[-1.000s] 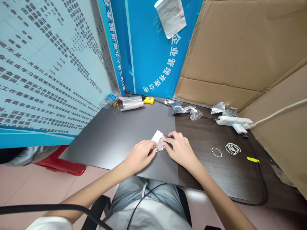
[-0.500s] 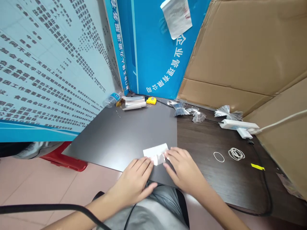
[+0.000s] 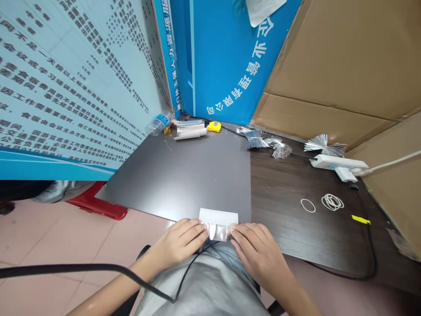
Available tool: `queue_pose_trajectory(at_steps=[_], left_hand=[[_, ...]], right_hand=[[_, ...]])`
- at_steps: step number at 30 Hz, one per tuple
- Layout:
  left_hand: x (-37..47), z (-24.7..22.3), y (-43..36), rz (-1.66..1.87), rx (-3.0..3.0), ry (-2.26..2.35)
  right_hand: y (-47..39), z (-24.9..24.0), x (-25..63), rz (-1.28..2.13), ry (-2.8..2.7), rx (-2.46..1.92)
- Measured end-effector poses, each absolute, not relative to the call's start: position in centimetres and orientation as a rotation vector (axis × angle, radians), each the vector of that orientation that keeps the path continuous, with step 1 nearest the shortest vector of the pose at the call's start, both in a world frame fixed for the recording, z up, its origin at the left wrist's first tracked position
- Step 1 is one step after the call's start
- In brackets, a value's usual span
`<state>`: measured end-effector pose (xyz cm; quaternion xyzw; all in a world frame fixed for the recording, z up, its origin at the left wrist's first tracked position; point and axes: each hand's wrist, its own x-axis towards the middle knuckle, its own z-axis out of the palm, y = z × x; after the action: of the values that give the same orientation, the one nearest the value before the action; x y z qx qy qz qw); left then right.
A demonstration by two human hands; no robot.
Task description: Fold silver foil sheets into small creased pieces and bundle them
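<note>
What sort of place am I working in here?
Probably a makeshift workstation, perhaps in an office or small workshop: a dark wood-look tabletop screened by brown cardboard and a blue panel with printed characters, with a white power strip on it.

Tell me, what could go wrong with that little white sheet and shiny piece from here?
The shiny piece, between the left hand and right hand, might crease if they press unevenly. The white sheet lies near the table's front edge, so it could slip off. The thick black cable passes by the left forearm and might snag.
</note>
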<state>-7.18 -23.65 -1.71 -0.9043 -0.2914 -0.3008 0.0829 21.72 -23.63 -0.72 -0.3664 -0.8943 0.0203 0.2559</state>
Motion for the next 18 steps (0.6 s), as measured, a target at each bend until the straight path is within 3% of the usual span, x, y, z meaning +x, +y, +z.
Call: queue_pose_trajectory(at_steps=[13,18], left_hand=[[-7.9,0.3,-21.0,-0.798,-2.821,-0.596],[-7.8,0.7,-20.4,-0.693,-2.869,-0.598]], right_hand=[[-23.9,-0.7,21.3,-0.029,-2.388,-0.965],[-23.8,-0.7,21.1,0.102,-2.327,-1.024]])
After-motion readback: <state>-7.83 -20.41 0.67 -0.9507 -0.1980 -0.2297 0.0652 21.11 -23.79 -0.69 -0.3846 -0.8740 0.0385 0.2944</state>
